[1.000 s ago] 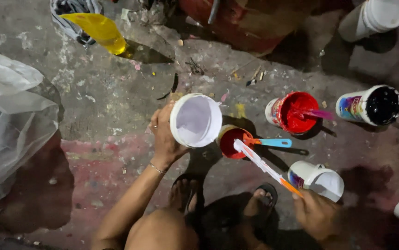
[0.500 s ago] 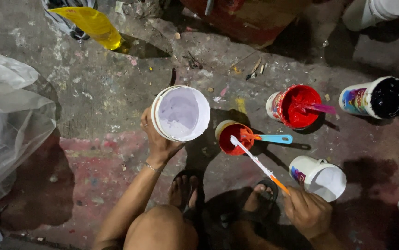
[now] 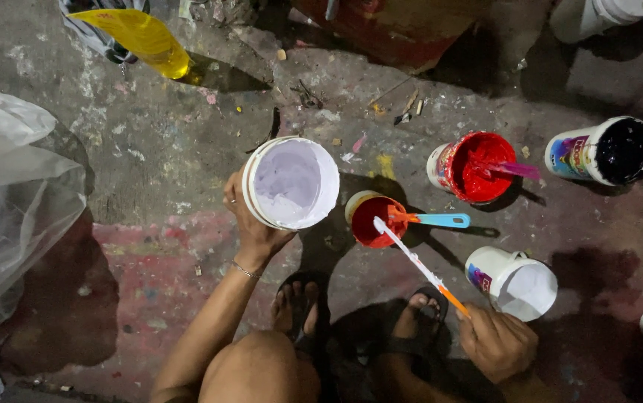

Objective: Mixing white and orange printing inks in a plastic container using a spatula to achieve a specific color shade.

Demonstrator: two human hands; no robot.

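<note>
My left hand grips a white paint tub with pale lilac paint inside, held tilted above the floor. My right hand holds a thin white stick with an orange end; its far tip rests at a small yellow cup of red paint. A blue-handled tool lies across that cup. A small white tub of white paint stands just above my right hand. My sandalled feet are between the two hands.
A red paint can with a pink stick and a tub of black paint stand at the right. A yellow bag lies at top left, clear plastic sheeting at the left. The concrete floor is paint-stained.
My left hand has carried the white tub left and slightly up, away from the red cup. The right hand and stick have barely shifted.
</note>
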